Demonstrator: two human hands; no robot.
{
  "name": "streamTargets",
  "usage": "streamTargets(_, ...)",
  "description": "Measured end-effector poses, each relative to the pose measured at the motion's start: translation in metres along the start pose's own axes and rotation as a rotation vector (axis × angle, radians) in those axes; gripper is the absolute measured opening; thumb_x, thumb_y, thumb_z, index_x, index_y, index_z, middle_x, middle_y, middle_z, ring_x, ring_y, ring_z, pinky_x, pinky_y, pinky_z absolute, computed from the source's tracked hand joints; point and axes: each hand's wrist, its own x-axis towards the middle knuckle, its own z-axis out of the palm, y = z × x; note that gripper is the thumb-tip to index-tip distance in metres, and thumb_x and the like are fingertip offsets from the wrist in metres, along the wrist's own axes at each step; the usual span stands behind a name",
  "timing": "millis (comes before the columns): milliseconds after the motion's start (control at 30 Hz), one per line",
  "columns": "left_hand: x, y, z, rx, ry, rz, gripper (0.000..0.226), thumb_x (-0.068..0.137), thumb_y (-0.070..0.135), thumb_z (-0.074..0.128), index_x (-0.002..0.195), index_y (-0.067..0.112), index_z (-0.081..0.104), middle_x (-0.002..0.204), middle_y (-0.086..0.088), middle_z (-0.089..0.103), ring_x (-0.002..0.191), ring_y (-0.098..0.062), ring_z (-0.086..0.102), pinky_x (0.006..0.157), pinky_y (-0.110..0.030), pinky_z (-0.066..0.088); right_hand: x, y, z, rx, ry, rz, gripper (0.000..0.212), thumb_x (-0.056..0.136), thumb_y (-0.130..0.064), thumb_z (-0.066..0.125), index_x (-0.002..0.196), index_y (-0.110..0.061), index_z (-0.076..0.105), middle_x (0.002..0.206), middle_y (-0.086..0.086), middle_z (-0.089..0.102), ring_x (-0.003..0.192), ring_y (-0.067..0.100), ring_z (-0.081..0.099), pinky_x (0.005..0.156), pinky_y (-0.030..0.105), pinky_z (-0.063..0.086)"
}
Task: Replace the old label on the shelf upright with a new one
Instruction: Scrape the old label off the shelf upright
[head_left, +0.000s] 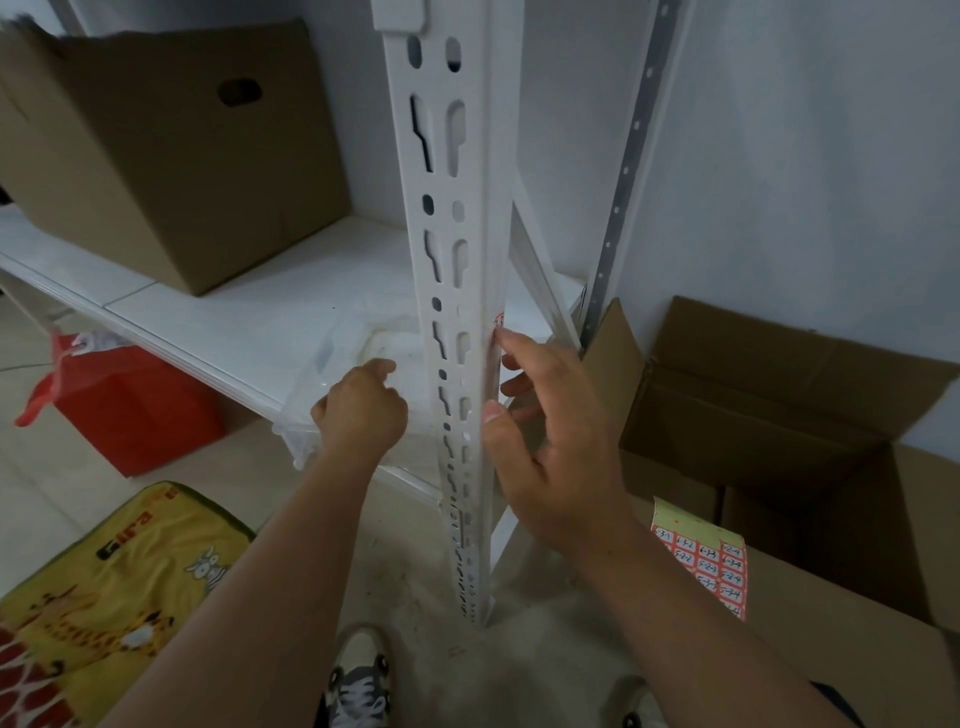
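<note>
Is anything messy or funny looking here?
A little. The sheet of numbered labels hangs over the edge of a cardboard box, partly unsupported. A crumpled clear plastic bag spills past the shelf edge, under the left hand.

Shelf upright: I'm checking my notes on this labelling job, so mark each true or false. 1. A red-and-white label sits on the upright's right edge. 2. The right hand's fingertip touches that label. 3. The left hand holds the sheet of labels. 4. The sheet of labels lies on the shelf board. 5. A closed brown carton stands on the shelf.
1. True: the label is on the shelf upright.
2. True: the right hand reaches it.
3. False: the left hand rests by clear plastic packaging.
4. False: the label sheet lies on a cardboard box at the right.
5. True: the carton.
</note>
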Motion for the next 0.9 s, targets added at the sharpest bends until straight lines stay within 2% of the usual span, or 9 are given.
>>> streamTargets(133,0.000,0.002,-0.004,-0.044,0.076,-0.020,0.025,0.094,0.020,0.049,0.090,0.015,0.073,0.086,-0.005,0.074,0.084,-0.025,0.063,0.096,-0.037,0.043,0.000,0.001,0.000,0.024,-0.003,0.022,0.042,0.092,-0.019,0.055,0.133,-0.010,0.048,0.125,0.001,0.056,0.108,0.007,0.055,0.079,0.013,0.051)
streamTargets(267,-0.004,0.011,-0.009,-0.250,0.103,-0.002,0.040,0.099,0.032,0.046,0.086,0.004,0.072,0.063,0.004,0.063,0.066,-0.019,0.063,0.078,-0.036,0.052,0.002,-0.001,0.002,0.029,0.007,0.006,0.040,0.094,-0.020,0.053,0.133,-0.011,0.048,0.125,0.000,0.055,0.109,0.006,0.055,0.081,0.015,0.052)
streamTargets(367,-0.019,0.029,-0.017,-0.545,0.101,0.052,0.031,0.101,0.025,0.042,0.128,0.020,0.057,0.087,0.003,0.069,0.078,-0.020,0.068,0.074,-0.036,0.055,0.008,-0.009,0.001,0.172,0.046,0.155,0.032,0.097,-0.026,0.047,0.129,-0.024,0.048,0.116,-0.010,0.058,0.104,0.001,0.057,0.079,0.014,0.051)
streamTargets(433,-0.034,0.043,-0.024,-0.709,0.121,0.134,0.036,0.101,0.025,0.034,0.134,0.024,0.050,0.102,0.004,0.068,0.089,-0.012,0.067,0.083,-0.033,0.055,0.014,-0.012,0.000,0.324,0.052,0.294,0.024,0.098,-0.027,0.045,0.121,-0.031,0.052,0.108,-0.019,0.061,0.102,-0.002,0.058,0.080,0.013,0.050)
streamTargets(567,-0.072,0.068,-0.041,-0.953,0.175,0.320,0.045,0.095,0.027,0.033,0.137,0.016,0.046,0.107,0.004,0.062,0.086,0.004,0.063,0.067,-0.011,0.049,0.023,-0.016,0.002,0.447,-0.001,0.418,0.025,0.101,-0.026,0.041,0.100,-0.029,0.065,0.094,-0.018,0.068,0.094,0.001,0.063,0.078,0.014,0.051)
streamTargets(667,-0.091,0.081,-0.041,-0.920,0.211,0.497,0.053,0.089,0.017,0.044,0.141,0.014,0.036,0.113,0.007,0.055,0.093,0.007,0.058,0.072,-0.009,0.047,0.022,-0.018,0.001,0.587,-0.014,0.474,0.040,0.103,-0.024,0.031,0.090,-0.020,0.069,0.089,-0.005,0.070,0.088,0.006,0.065,0.076,0.019,0.054)
streamTargets(733,-0.096,0.088,-0.035,-0.843,0.249,0.549,0.061,0.092,0.013,0.053,0.146,0.019,0.025,0.136,0.011,0.046,0.116,0.011,0.049,0.088,-0.009,0.046,0.020,-0.017,0.001,0.693,-0.008,0.521,0.048,0.104,-0.027,0.024,0.093,-0.022,0.071,0.090,-0.006,0.074,0.093,0.007,0.067,0.080,0.022,0.053)
streamTargets(833,-0.095,0.091,-0.026,-0.672,0.400,0.561,0.078,0.094,0.014,0.052,0.154,0.011,0.001,0.153,0.011,0.019,0.137,0.015,0.019,0.108,-0.007,0.024,0.017,-0.012,0.001,0.815,-0.005,0.580,0.056,0.101,-0.043,0.023,0.103,-0.016,0.072,0.101,0.003,0.074,0.105,0.016,0.066,0.092,0.031,0.048)
streamTargets(900,-0.094,0.092,-0.023,-0.598,0.462,0.562,0.078,0.094,0.019,0.046,0.153,0.008,-0.003,0.150,-0.004,0.028,0.132,-0.005,0.037,0.104,-0.017,0.039,0.015,-0.011,0.001,0.862,-0.021,0.603,0.061,0.094,-0.050,0.023,0.104,-0.016,0.072,0.105,0.006,0.073,0.109,0.019,0.065,0.097,0.036,0.046)
